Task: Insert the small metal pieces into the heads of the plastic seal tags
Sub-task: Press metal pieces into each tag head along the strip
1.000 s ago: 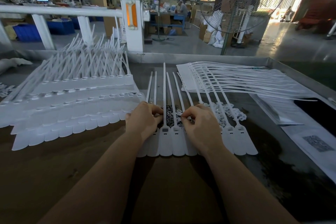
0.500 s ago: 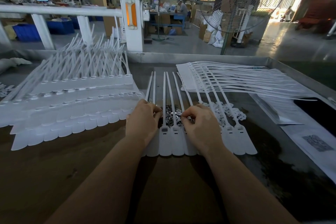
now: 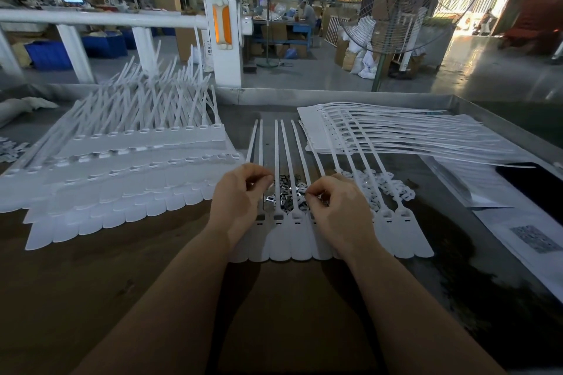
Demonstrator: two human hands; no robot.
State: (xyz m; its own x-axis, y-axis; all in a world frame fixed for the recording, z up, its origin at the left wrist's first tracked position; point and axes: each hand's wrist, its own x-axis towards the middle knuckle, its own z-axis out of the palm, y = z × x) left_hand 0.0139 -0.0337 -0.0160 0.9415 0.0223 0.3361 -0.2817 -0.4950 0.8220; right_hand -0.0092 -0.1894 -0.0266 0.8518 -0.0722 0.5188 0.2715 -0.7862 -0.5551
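Metal pieces were heaped between both curled hands, nearer the right hand; its grasp, and the left hand's, couldn't be told, with tag heads at 6 o'clock.

I am at a workbench in a factory hall. My metal-edged work table holds stacked rows of white plastic seal tags at the left and a heap of small shiny metal pieces near me. Far behind stand a white railing post with an orange panel, blue plastic crates at the far left, a large wire-caged pedestal fan at the right, cardboard boxes, and another worker seated at a distant blue bench.
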